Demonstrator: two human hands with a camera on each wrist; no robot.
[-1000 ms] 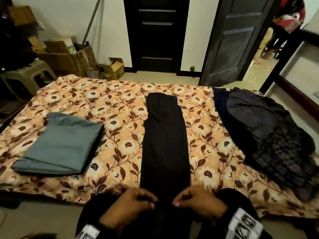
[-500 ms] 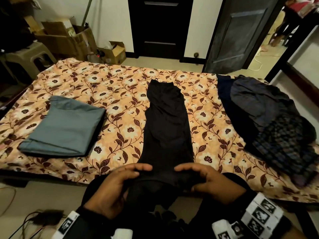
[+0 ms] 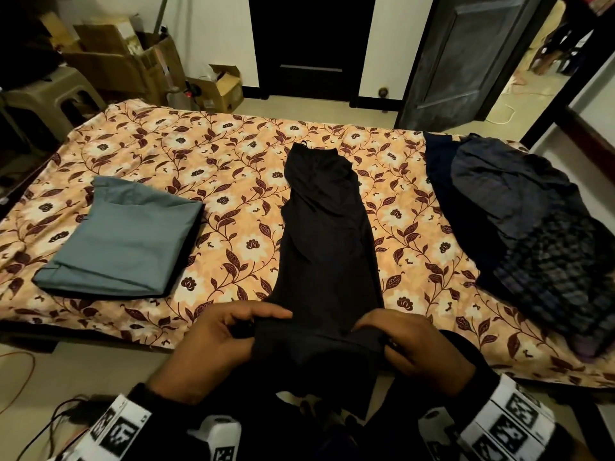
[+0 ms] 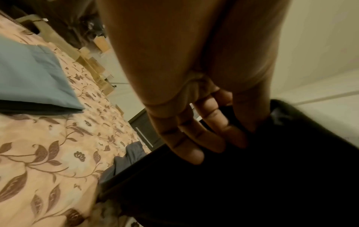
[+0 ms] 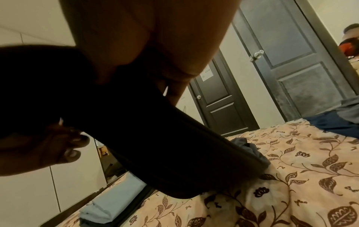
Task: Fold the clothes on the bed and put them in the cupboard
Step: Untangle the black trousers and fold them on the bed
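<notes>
At the near edge of the bed (image 3: 233,168), the lower end of the black garment (image 3: 327,227) is gripped from both sides — the left hand (image 3: 213,347) is curled round its left edge, with fingers (image 4: 196,141) tucked under the cloth and the thumb on top, and the right hand (image 3: 412,347) is closed on its right edge. That gripped end is raised off the floral bedcover, while the rest of the garment is stretched flat up the middle of the bed towards the far side. To the left, well apart from it, a folded grey-blue cloth (image 3: 123,241) is laid flat. On the right side a heap of dark clothes (image 3: 532,221) is piled — unfolded. Beyond the bed, cardboard boxes (image 3: 133,58) are stacked at the left and a dark door (image 3: 466,58) is seen standing ajar.
</notes>
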